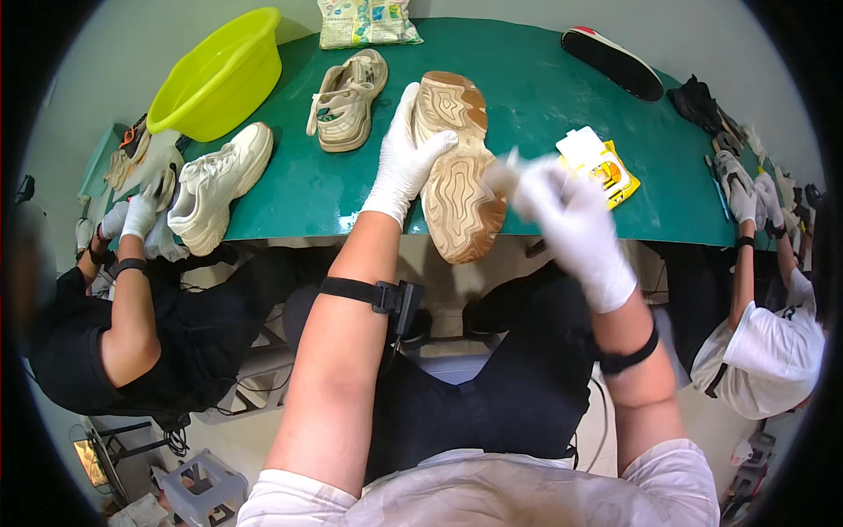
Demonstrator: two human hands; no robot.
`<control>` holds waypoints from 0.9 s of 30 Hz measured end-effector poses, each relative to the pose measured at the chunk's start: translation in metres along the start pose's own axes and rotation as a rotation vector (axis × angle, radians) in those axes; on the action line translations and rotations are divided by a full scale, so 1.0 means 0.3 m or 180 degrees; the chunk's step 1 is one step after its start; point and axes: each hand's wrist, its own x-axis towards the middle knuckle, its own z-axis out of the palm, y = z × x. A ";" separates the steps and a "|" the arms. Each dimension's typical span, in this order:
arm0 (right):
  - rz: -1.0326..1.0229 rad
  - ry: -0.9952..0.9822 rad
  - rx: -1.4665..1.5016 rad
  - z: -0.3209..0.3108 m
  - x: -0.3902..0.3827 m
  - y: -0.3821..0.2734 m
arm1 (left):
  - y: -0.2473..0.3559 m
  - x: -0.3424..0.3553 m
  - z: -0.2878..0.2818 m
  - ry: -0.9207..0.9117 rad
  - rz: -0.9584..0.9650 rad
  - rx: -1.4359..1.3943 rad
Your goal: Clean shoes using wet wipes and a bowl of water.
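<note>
holds a chunky sneaker (458, 198) over the near edge of the desk (299, 198), sole toward the camera, long axis pointing away from the body. clamps it from the left with the left hand (402, 167), thumb across the sole. has the right hand (571, 220) just beside the opposite edge, with the sole lying left of the fingers. cannot tell through the blur whether to call those clamped on the pale scrap (500, 176) there.

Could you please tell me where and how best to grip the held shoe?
Probably grip the shoe by its lower end, from below: that end juts free, while the left hand holds the left edge, thumb on the sole, and the right hand is beside the right edge.
</note>
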 end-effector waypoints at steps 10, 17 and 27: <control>-0.0449 -0.0154 -0.2223 0.093 0.698 0.038 | 0.007 -0.009 0.003 0.0074 -0.0062 0.0113; -0.0325 -0.0442 -0.2020 0.103 0.696 0.139 | 0.011 -0.013 -0.008 -0.0095 -0.0071 0.0602; -0.1434 -0.0372 -0.2675 0.053 0.562 0.122 | 0.017 -0.007 0.010 -0.0081 -0.0128 0.0250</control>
